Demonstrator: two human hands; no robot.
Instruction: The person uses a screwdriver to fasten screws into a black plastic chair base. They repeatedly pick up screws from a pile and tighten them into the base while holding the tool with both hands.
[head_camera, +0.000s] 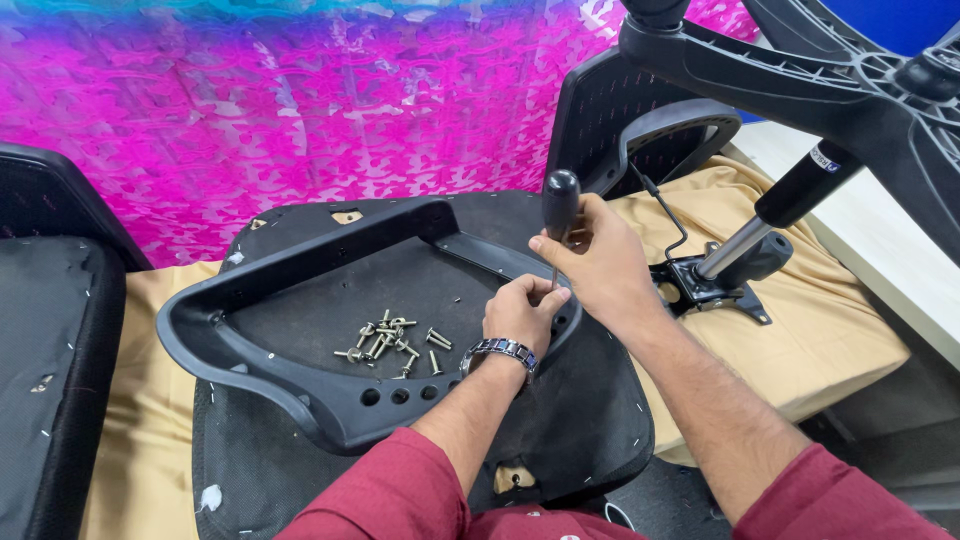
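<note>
Right hand (600, 265) is wrapped around a screwdriver (559, 215), fingers closed on the shaft just under the black rounded handle, which pokes up above the knuckles, upright with a slight tilt. The thin metal shaft drops straight down between the two hands and disappears behind the left hand (520, 312), so the tip itself can't be seen. Left hand sits low, fingers curled shut around the bottom of the shaft, right at the inner edge of the black plastic armrest frame (300, 265); a metal-link watch (500, 352) rides the wrist. That frame lies on an upturned black seat pad (590, 420), which rests on a tan cloth (830, 330). Just left of the left hand, inside the frame's loop, a loose heap of silver bolts (392, 338) lies on the pad, near the fingers but not touching. Off to the right, a chair gas cylinder (770, 215) leans on its mounting plate, well apart from both hands.
</note>
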